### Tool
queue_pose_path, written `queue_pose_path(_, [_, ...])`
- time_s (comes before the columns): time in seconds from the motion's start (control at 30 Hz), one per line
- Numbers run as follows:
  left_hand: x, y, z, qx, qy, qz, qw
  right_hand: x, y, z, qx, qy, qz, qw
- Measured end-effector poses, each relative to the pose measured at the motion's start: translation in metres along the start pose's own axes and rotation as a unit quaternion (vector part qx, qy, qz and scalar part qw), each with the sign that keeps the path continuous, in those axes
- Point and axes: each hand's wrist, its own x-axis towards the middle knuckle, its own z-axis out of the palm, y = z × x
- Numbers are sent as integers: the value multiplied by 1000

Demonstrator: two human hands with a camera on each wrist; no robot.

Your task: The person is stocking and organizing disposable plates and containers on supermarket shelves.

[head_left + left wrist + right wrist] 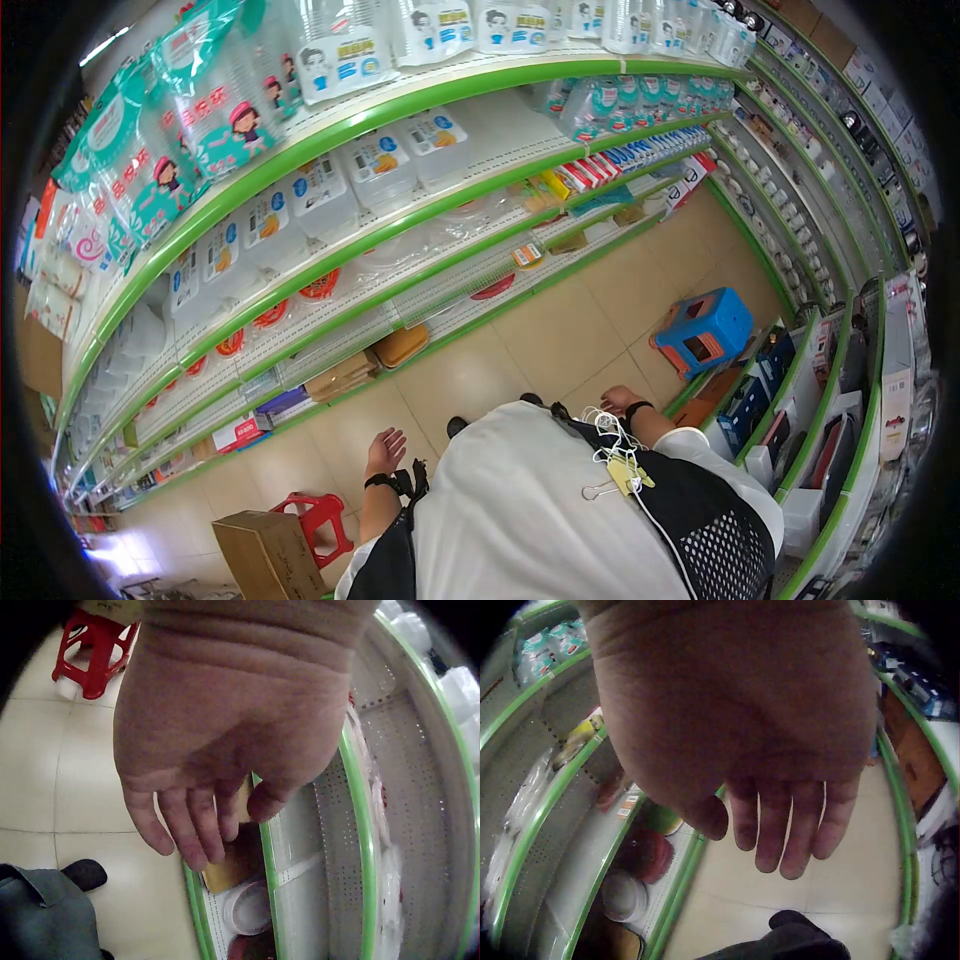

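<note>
The left hand (385,451) hangs beside the body with nothing in it; in the left wrist view its palm (232,720) faces the camera and the fingers hang relaxed. On the other side, the right hand (622,400) is also empty, its palm (735,712) showing in the right wrist view with loosely bent fingers. Neither hand touches a shelf. Ahead stands a shelf unit with green edges (400,108), holding clear plastic containers (375,172) and bagged cups (343,58). White cords (612,440) and a yellow tag (630,474) hang at the person's chest.
A red stool (322,528) and a cardboard box (265,555) stand on the floor at the lower left. A blue stool (705,330) is at the right, near more shelves (850,440). Tiled floor (540,330) lies between the shelf rows.
</note>
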Motion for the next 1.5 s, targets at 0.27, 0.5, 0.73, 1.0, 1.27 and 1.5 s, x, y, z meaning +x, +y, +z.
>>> queue_pose_path(0.27, [-16, -49, 18, -1, 68, -17, 998, 52, 57, -51, -160, -102, -155, 970])
queue_pose_path(0.5, [-87, -122, 24, -123, 136, 42, 982, 105, -3, -92, -20, -122, -44, 991])
queue_pose_path(0.73, [-145, -178, -39, -248, 223, 64, 941, 141, -48, -75, -328, -187, -302, 875])
queue_pose_path(1.0, [-150, -188, -200, -352, 381, 196, 832, 126, -87, 43, -334, -220, -258, 879])
queue_pose_path(1.27, [-195, -109, -397, -348, 489, 297, 743, -21, -122, 231, 21, -266, -65, 962])
queue_pose_path(1.5, [-205, -65, -510, -239, 478, 254, 806, -163, -161, 326, 202, -268, -80, 938])
